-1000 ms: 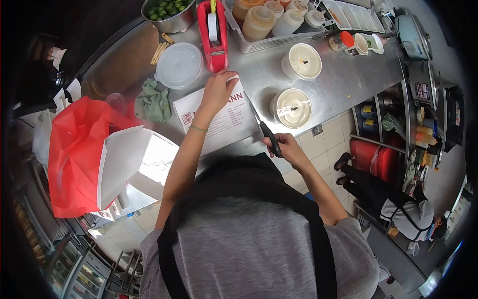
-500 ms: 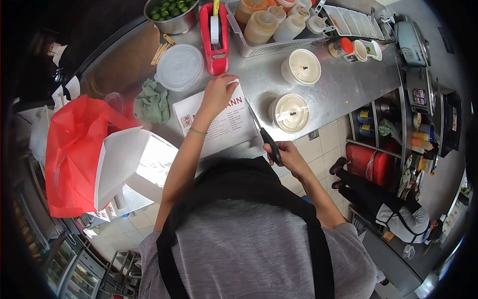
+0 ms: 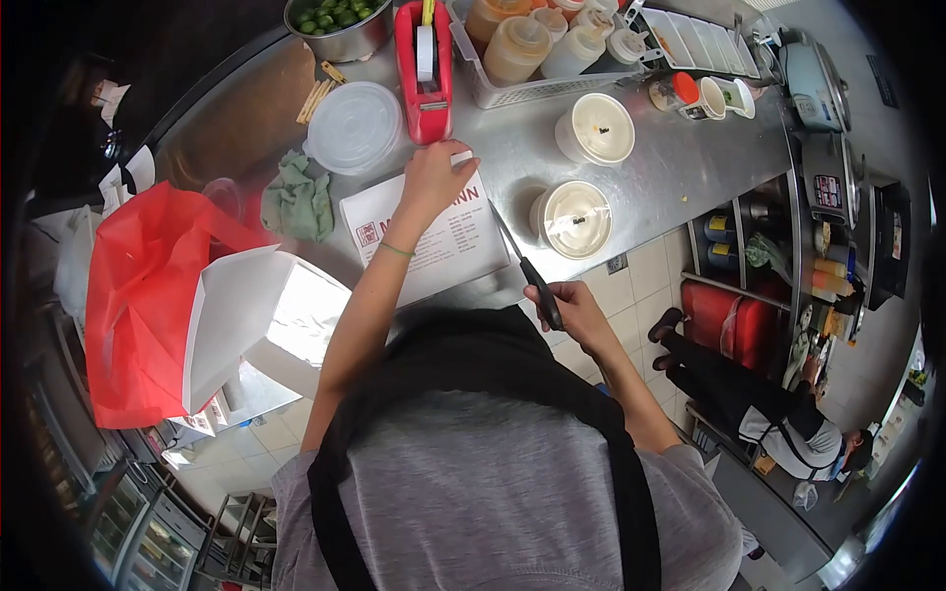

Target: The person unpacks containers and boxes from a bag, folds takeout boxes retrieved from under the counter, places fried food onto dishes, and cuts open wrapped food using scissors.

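Observation:
A white printed paper (image 3: 456, 237) with dark red lettering and rows of small text lies on the steel counter in front of me. At its upper edge my left hand (image 3: 435, 179) has its fingers bent and closed on the paper, just below the red tape dispenser (image 3: 430, 110). A green band circles that wrist. My right hand (image 3: 574, 307) grips the black handle of a knife (image 3: 540, 293). Its thin blade points away from me along the paper's right edge. Two lidded white tubs, a nearer one (image 3: 576, 221) and a farther one (image 3: 595, 129), stand to the right.
Left of the paper are a green cloth (image 3: 298, 197), a clear round lid (image 3: 355, 128) and a red bag (image 3: 138, 305) beside an open white box (image 3: 236, 320). Behind stand a bowl of limes (image 3: 340, 28) and a sauce-bottle basket (image 3: 532, 94). Another person (image 3: 788, 424) is at right.
My left hand has shifted slightly right along the paper's upper edge. The knife in my right hand has moved a little right and toward me.

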Motion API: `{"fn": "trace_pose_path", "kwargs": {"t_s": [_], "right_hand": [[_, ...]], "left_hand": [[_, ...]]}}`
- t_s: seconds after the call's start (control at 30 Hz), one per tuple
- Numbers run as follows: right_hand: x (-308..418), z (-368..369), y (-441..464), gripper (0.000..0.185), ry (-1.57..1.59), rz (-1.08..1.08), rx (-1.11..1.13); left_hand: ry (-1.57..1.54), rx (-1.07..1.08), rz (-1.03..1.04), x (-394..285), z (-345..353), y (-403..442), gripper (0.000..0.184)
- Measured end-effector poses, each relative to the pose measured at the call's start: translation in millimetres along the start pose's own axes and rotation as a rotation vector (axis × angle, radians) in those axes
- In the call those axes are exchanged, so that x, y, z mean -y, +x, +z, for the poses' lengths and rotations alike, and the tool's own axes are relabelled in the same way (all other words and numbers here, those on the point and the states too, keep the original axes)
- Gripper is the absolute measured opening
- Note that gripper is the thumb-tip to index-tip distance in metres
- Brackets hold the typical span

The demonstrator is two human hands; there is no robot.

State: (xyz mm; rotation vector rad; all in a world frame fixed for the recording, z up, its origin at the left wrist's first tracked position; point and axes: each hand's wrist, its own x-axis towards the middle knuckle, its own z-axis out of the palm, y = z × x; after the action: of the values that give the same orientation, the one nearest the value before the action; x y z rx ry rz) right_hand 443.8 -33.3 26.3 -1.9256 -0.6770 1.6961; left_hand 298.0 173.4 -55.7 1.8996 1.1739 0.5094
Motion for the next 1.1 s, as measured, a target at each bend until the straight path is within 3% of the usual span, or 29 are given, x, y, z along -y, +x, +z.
{"fn": "trace_pose_path", "kwargs": {"t_s": [0.33, 0.47, 0.57, 0.77, 0.87, 1.0, 1.1], "right_hand": [[0, -8, 6, 0.052, -0.117, 0.003, -0.091], [-7, -1, 7, 0.045, -0.099, 0.006, -0.036], [-26, 10, 15, 0.062, -0.233, -0.056, -0.143], [-16, 15, 13, 0.069, -0.294, -0.086, -0.189], [-12, 15, 13, 0.058, -0.379, -0.067, -0.189], [-29, 25, 22, 0.07, -0.429, -0.139, -0.279], [-34, 17, 26, 0.062, -0.259, -0.154, -0.19]], "left_hand": [[0.007, 0.007, 0.009, 4, 1, 1, 0.026], [0.024, -0.019, 0.037, 3, 3, 0, 0.026], [0.025, -0.029, 0.035, 2, 3, -1, 0.027], [0.03, -0.035, 0.058, 5, 4, 0, 0.027], [0.032, -0.028, 0.068, 3, 3, 0, 0.027], [0.047, -0.058, 0.087, 6, 7, 0, 0.028], [0.053, -0.076, 0.094, 8, 9, 0, 0.027]]}}
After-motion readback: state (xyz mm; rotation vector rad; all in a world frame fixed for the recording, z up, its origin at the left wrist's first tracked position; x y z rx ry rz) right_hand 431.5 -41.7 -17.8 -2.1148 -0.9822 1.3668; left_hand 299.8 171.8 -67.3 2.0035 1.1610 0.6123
